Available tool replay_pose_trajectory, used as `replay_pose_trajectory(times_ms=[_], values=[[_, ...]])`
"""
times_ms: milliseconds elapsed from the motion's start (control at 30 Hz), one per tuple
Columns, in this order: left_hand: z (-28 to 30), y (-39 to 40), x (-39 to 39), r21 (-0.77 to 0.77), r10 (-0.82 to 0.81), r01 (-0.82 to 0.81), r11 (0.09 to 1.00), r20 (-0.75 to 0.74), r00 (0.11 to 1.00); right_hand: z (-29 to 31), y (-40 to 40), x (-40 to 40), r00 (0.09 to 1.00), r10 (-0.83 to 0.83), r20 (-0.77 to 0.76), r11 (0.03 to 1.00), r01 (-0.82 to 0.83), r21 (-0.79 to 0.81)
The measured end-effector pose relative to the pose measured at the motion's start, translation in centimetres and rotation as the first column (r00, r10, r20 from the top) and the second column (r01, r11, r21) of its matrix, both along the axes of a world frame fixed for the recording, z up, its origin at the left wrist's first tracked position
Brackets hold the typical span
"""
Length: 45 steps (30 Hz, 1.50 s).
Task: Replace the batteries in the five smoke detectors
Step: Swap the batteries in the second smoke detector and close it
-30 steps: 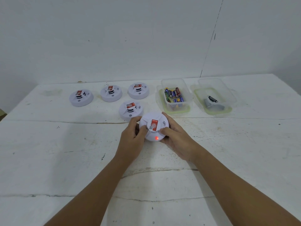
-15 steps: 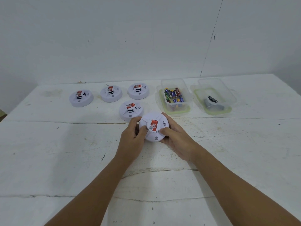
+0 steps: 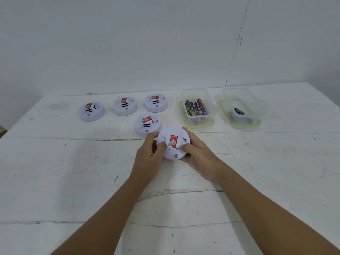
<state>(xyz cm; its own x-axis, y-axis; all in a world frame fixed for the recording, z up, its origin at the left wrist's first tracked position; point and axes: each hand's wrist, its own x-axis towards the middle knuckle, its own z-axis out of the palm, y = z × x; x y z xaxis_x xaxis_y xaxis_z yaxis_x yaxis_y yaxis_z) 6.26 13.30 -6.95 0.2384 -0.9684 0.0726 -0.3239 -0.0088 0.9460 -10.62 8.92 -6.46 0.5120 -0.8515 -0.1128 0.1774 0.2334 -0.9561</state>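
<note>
My fingers (image 3: 159, 146) curl round the smoke detector (image 3: 173, 142) at frame centre, both hands gripping; best twist evenly, keeping it level.

Held smoke detector (image 3: 173, 143) between the hands: white shell, red label with white round logo, small black-and-white QR square beside it, grey button at near edge. Four other detectors (image 3: 147, 124) beyond the hands: white, red labels, black vent slits. Battery tub (image 3: 196, 109) beyond the right hand: clear plastic on a lime-green-rimmed lid; batteries (image 3: 196, 107) blue, black, green, red-brown, yellow. Second tub (image 3: 239, 109) farther right: clear, lime-green rim, grey and black items inside. Table (image 3: 73, 172) white, scuffed, dark cracks. Wall pale grey-white.
</note>
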Motion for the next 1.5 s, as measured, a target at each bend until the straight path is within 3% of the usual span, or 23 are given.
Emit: replay_pose_trajectory(times_ms=[1500], values=[[0.29,0.09,-0.01,-0.012,-0.002,0.003,1.0,0.038,0.999,-0.03,0.0,0.0,1.0,-0.007,-0.015,1.0,0.007,0.008]])
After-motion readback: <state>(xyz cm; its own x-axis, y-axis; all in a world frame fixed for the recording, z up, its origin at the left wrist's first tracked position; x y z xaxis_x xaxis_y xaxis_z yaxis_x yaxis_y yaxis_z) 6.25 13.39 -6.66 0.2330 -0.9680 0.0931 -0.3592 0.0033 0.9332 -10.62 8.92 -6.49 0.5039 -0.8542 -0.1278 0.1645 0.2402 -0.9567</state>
